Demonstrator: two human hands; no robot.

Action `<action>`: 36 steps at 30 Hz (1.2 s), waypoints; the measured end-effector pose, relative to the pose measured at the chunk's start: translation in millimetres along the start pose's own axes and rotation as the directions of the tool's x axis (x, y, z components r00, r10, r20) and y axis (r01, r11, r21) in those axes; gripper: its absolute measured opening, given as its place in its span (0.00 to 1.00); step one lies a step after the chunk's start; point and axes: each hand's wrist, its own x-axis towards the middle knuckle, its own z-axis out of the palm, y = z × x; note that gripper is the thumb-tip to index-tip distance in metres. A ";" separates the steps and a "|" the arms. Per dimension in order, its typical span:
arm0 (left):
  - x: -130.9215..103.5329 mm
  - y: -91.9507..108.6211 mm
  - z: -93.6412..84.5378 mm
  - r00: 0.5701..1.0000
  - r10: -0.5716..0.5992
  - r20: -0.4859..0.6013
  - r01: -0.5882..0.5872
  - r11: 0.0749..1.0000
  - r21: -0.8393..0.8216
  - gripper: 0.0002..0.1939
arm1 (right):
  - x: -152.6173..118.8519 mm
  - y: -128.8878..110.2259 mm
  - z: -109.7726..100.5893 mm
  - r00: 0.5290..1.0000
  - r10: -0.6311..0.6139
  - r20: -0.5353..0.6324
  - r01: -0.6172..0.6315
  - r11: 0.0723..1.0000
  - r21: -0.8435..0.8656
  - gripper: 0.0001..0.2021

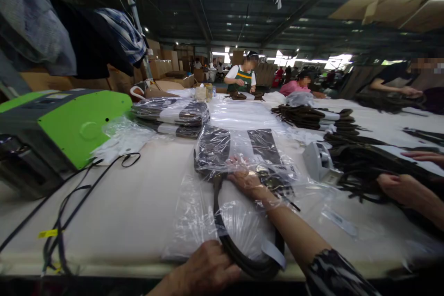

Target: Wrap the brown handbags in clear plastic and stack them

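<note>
A dark folded item point(211, 148) with a white band lies in a clear plastic bag point(190, 212) on the table. My right hand point(244, 178) reaches inside the bag, fingers spread against the lower edge of the item. A dark looped strap point(222, 229) with a pale tag point(274, 255) curves from the item toward the table's front edge. My left hand point(208, 268) is at the bag's open end beside the strap, its fingers curled; what they pinch is hidden.
A green machine point(86, 125) and black cables point(74, 194) are at left. Bagged items point(169, 113) lie behind. At right are a white tape dispenser point(321, 162), dark stacks point(312, 115) and another person's hands point(405, 189). More people stand farther back.
</note>
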 end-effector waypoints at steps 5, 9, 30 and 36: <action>-1.9 0.2 4.2 0.996 0.020 0.084 -0.019 1.000 -0.009 0.06 | 5.2 -5.4 -15.1 0.994 0.089 0.060 -0.097 0.985 0.141 0.26; -6.4 5.3 11.3 0.990 -0.024 0.138 0.024 1.000 0.000 0.06 | -26.1 4.6 -58.3 0.983 0.148 0.112 -0.175 0.938 0.299 0.25; 101.6 43.0 26.1 0.918 -0.367 0.148 0.360 0.930 0.075 0.07 | -238.4 -31.3 -97.7 0.974 0.092 0.207 -0.125 0.981 0.149 0.08; 63.2 19.0 -8.7 0.808 -0.586 0.063 0.567 0.803 0.184 0.16 | -259.5 -28.5 -107.7 0.958 0.128 0.257 -0.199 0.942 0.272 0.10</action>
